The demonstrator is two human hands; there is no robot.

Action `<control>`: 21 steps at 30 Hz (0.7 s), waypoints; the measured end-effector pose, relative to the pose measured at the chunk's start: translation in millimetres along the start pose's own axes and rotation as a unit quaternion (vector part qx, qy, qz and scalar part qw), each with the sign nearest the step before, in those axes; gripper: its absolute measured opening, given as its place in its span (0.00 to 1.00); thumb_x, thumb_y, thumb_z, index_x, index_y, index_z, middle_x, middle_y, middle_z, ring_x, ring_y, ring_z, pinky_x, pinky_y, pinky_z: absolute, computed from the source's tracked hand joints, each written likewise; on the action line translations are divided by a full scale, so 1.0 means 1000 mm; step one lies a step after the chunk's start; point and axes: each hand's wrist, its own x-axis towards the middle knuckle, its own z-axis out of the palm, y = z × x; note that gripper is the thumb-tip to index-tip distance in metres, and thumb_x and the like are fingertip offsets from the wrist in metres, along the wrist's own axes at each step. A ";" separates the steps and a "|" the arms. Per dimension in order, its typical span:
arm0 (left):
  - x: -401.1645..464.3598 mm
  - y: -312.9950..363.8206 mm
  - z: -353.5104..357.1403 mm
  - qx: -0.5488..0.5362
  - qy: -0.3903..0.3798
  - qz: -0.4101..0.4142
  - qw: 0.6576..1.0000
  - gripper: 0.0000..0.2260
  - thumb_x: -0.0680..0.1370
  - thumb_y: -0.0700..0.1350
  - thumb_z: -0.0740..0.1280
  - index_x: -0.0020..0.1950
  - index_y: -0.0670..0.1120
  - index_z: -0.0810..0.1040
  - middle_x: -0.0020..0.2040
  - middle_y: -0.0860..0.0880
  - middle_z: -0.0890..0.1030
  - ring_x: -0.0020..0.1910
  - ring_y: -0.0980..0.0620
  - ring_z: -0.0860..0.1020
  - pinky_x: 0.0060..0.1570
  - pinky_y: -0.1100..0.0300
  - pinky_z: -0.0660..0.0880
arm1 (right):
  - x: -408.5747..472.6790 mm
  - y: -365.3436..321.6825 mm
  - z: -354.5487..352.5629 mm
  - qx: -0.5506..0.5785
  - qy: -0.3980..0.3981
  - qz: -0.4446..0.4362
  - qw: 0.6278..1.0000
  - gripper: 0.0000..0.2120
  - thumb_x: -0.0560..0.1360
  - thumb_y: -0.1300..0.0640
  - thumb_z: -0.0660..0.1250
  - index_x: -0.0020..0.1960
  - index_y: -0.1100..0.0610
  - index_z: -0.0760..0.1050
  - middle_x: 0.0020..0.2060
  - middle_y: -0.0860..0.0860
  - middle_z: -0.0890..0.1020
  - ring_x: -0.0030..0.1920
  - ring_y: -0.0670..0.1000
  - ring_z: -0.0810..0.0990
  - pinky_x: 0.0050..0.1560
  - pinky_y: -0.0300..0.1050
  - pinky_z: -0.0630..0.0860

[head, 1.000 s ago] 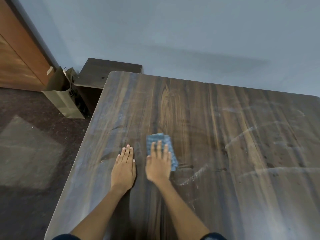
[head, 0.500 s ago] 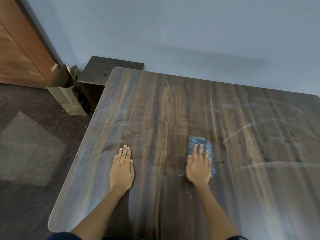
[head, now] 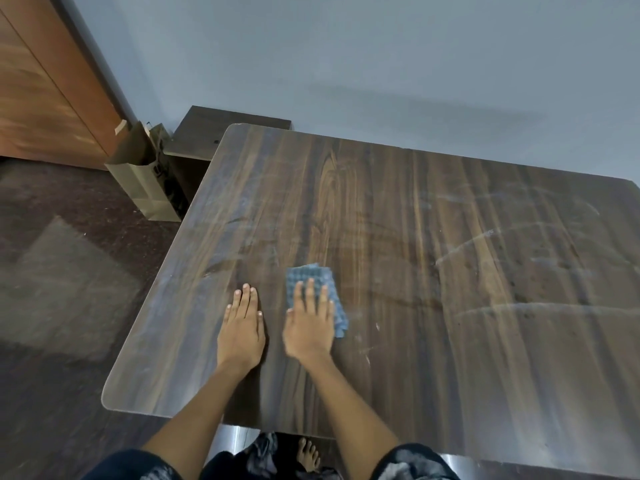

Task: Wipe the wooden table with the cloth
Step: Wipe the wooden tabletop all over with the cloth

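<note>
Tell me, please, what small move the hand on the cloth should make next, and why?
Probably slide the right hand, pressing flat on the blue cloth, to the right across the wooden table. Pale streaks and smears show on the table's right half, while the cloth lies close beside the left hand, which rests flat on the wood.

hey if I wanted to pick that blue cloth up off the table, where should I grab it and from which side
Probably the far edge of the blue cloth, approached from above. It lies flat on the wooden table with the right hand pressing its near part, so only the far and right margins show; pinch there with the fingers.
</note>
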 end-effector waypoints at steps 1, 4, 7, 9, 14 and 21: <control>-0.001 -0.001 0.000 0.000 -0.004 -0.001 1.000 0.23 0.81 0.44 0.49 0.74 0.39 0.51 0.76 0.44 0.52 0.76 0.49 0.49 0.74 0.54 0.48 | -0.007 -0.013 0.007 -0.002 -0.018 -0.043 0.999 0.28 0.79 0.47 0.37 0.78 0.52 0.41 0.77 0.51 0.42 0.76 0.55 0.37 0.72 0.51 0.33; -0.010 -0.004 0.001 0.011 -0.017 -0.005 1.000 0.26 0.81 0.45 0.52 0.75 0.41 0.46 0.77 0.45 0.48 0.76 0.51 0.46 0.73 0.57 0.45 | -0.021 -0.025 0.014 -0.006 -0.038 -0.117 0.992 0.37 0.70 0.44 0.28 0.78 0.52 0.44 0.77 0.50 0.46 0.77 0.54 0.39 0.69 0.48 0.30; -0.024 -0.007 0.002 0.003 -0.001 -0.006 1.000 0.25 0.79 0.48 0.44 0.75 0.40 0.50 0.76 0.45 0.52 0.76 0.49 0.49 0.72 0.56 0.46 | -0.019 -0.008 0.006 -0.033 -0.028 -0.128 0.991 0.28 0.78 0.46 0.36 0.78 0.51 0.44 0.77 0.48 0.46 0.77 0.52 0.39 0.71 0.47 0.33; -0.030 -0.007 0.005 0.005 0.000 -0.006 1.000 0.29 0.76 0.51 0.40 0.74 0.39 0.53 0.76 0.45 0.54 0.75 0.48 0.51 0.72 0.56 0.48 | -0.014 0.015 -0.001 -0.038 -0.017 -0.095 0.995 0.25 0.82 0.49 0.43 0.78 0.50 0.43 0.77 0.48 0.45 0.77 0.51 0.39 0.73 0.49 0.35; -0.041 -0.006 0.009 -0.004 0.005 -0.015 1.000 0.23 0.81 0.46 0.47 0.74 0.40 0.53 0.76 0.45 0.54 0.75 0.49 0.50 0.73 0.56 0.47 | -0.012 0.099 -0.029 -0.038 0.028 0.046 0.998 0.25 0.82 0.50 0.41 0.78 0.52 0.42 0.77 0.48 0.45 0.77 0.52 0.42 0.75 0.51 0.42; -0.052 -0.007 0.008 0.001 -0.005 -0.008 1.000 0.26 0.78 0.50 0.42 0.75 0.40 0.52 0.76 0.46 0.52 0.76 0.49 0.49 0.72 0.57 0.46 | -0.024 0.163 -0.054 0.003 0.059 0.195 0.979 0.25 0.83 0.50 0.45 0.78 0.53 0.43 0.78 0.52 0.45 0.77 0.56 0.41 0.75 0.54 0.43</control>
